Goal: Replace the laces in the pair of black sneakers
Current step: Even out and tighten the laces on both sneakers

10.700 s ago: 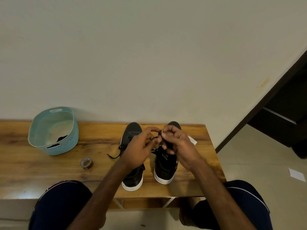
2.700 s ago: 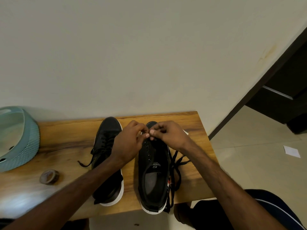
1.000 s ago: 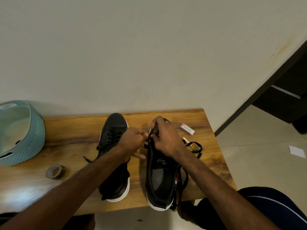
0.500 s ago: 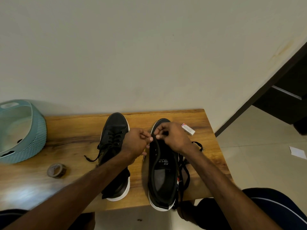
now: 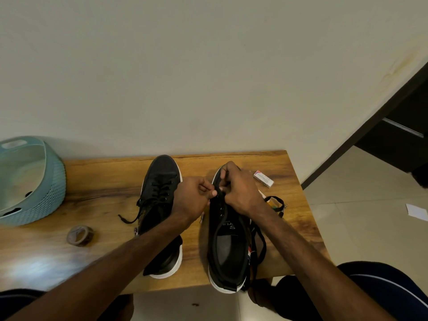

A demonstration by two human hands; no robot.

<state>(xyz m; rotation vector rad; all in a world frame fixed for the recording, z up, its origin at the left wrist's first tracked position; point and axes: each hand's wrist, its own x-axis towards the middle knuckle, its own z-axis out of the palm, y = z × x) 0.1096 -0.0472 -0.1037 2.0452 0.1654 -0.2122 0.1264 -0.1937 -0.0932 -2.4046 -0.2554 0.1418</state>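
On the wooden table (image 5: 104,181), the right-side black sneaker (image 5: 228,242) lies under your hands. Your left hand (image 5: 192,200) and right hand (image 5: 238,188) meet above its eyelets, each apparently pinching the lace (image 5: 261,238). Your fingers hide the threading. The sneaker is white-soled, and loose lace trails down its right side.

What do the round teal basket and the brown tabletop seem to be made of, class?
Round teal basket: probably moulded plastic, matte, given its uniform woven-pattern wall. Brown tabletop: likely varnished wood, showing grain streaks and a glossy glare patch.
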